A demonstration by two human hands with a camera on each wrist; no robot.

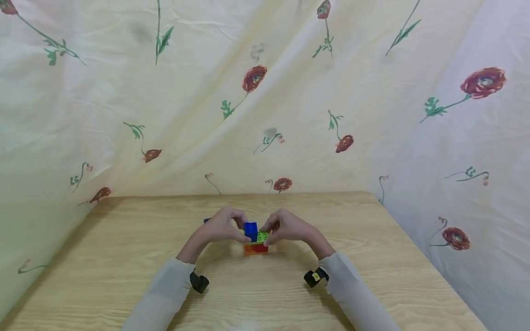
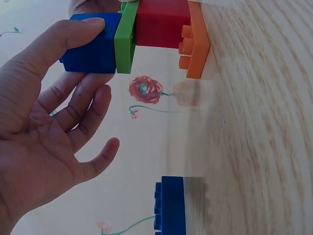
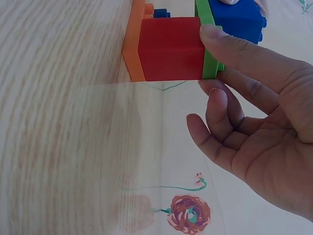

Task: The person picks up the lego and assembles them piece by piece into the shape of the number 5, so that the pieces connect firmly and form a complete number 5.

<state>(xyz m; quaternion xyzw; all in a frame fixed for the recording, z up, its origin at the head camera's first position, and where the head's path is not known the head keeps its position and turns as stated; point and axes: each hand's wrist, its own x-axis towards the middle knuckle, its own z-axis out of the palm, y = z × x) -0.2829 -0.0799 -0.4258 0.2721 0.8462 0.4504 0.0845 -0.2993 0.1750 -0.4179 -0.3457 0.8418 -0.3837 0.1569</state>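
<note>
A small block stack stands on the wooden table [image 1: 124, 257]: an orange plate [image 2: 197, 41] at the bottom, then a red brick [image 3: 171, 49], a green plate [image 2: 126, 39] and a blue brick [image 1: 250, 230] on top. My left hand [image 1: 239, 232] pinches the blue brick [image 2: 90, 51], with its thumb [image 2: 58, 36] on the brick's side and its other fingers loose. From the right, my right hand [image 1: 268, 230] holds the stack, its thumb [image 3: 234, 49] across the edge of the green plate [image 3: 209, 44].
A second, loose blue brick [image 2: 170, 205] lies on the table just behind my left hand. A flowered cloth [image 1: 265, 92] hangs behind and on both sides of the table. Black wrist cameras [image 1: 199, 282] sit on both sleeves.
</note>
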